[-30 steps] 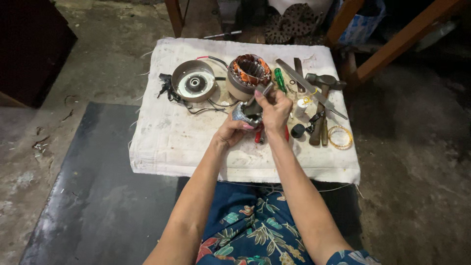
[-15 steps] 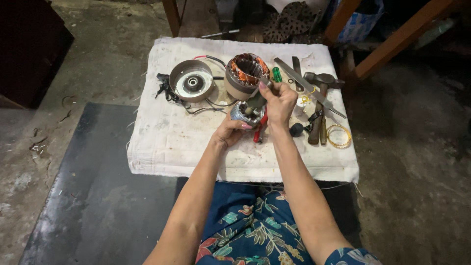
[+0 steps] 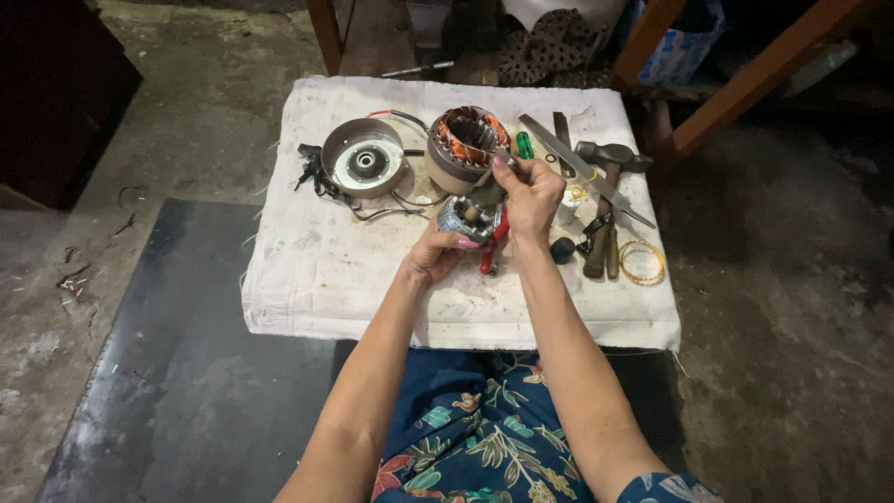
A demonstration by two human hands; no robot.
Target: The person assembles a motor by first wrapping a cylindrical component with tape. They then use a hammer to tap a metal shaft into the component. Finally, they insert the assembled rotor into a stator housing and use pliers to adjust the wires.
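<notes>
White cloth [image 3: 354, 279], stained and rumpled, covers the low work surface, with a dark mat [image 3: 168, 373] on the concrete floor to its left. On the cloth, toward the far edge, sits a shallow round metal housing [image 3: 361, 156] trailing black wires, and just beside it a stator [image 3: 466, 147] with copper windings showing inside its ring. To the right lie a long flat file [image 3: 587, 172], a hammer [image 3: 610, 158] with a wooden handle, a green-handled screwdriver [image 3: 525, 145], and a small coil of yellowish wire [image 3: 643, 263] near the corner.

Above the middle of the cloth, the person's left hand [image 3: 433, 256] cups a small cylindrical metal rotor [image 3: 461, 216] from below, fingers wrapped round it. The right hand [image 3: 531, 191] is closed over the top end, fingertips pinched together on what looks like its shaft or a small fitting; I cannot tell which. Red-handled pliers [image 3: 494, 247] lie just under the hands.

From where I stand, the worry is grip: the rotor is held in the air, not braced on anything, so a hard twist or pull could slip it loose onto the pliers or the stator's fragile windings. The loose wires nearby could also snag a wrist.
</notes>
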